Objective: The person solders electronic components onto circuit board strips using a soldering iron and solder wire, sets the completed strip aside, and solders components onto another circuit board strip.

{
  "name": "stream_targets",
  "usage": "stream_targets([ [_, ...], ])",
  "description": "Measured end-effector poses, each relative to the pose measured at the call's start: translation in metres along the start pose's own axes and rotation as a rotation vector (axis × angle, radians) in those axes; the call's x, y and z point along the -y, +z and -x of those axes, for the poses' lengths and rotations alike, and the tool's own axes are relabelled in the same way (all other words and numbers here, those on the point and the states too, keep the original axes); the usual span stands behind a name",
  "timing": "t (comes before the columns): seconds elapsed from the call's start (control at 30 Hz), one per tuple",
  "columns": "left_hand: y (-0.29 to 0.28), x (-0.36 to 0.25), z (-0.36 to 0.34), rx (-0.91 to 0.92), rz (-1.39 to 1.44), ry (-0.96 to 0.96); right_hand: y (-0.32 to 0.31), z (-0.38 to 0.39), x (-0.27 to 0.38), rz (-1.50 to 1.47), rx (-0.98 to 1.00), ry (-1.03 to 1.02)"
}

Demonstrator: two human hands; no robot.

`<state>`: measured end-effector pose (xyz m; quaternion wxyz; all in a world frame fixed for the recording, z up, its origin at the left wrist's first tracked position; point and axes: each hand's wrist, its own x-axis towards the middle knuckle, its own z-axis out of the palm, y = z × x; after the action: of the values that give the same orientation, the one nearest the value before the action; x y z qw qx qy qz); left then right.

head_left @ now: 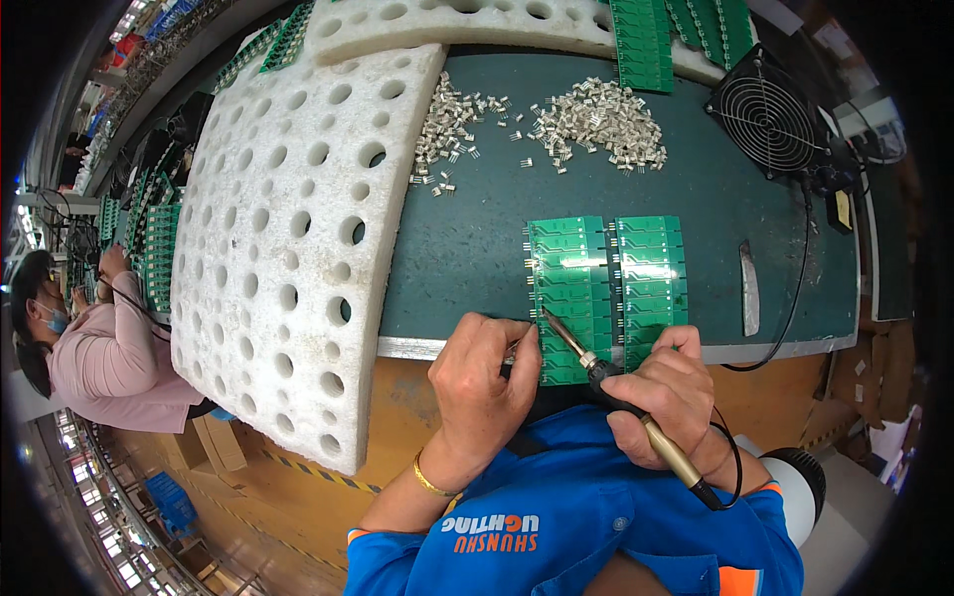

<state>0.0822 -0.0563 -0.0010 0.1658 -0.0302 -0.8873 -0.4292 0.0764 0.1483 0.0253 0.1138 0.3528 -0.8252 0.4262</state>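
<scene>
A dark green worktop (467,238) filled the middle of the frame, with a large white foam sheet full of round holes (288,228) lying over its left part. A black fan (768,121) stood at the upper right. Two green circuit-board panels (606,288) lay side by side at the worktop's near edge, centre frame. A heap of small metal parts (596,124) sat above them. The right hand (668,389) had its fingers clamped on a soldering iron (626,402), long axis running from lower right to upper left, tip on the left panel. The left hand (484,375) rested beside the panel's left edge, fingers pinched together.
</scene>
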Motion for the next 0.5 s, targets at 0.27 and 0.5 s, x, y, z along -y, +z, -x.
stream_targets([
  [0.27, 0.0, 0.0001, -0.0004, 0.003, -0.001, -0.008, -0.0019, -0.0001, 0.0015, -0.004, 0.011, 0.011],
  [0.5, -0.0006, 0.0011, -0.0008, 0.008, 0.018, 0.009, -0.0029, 0.0014, 0.0049, -0.003, 0.025, 0.03],
])
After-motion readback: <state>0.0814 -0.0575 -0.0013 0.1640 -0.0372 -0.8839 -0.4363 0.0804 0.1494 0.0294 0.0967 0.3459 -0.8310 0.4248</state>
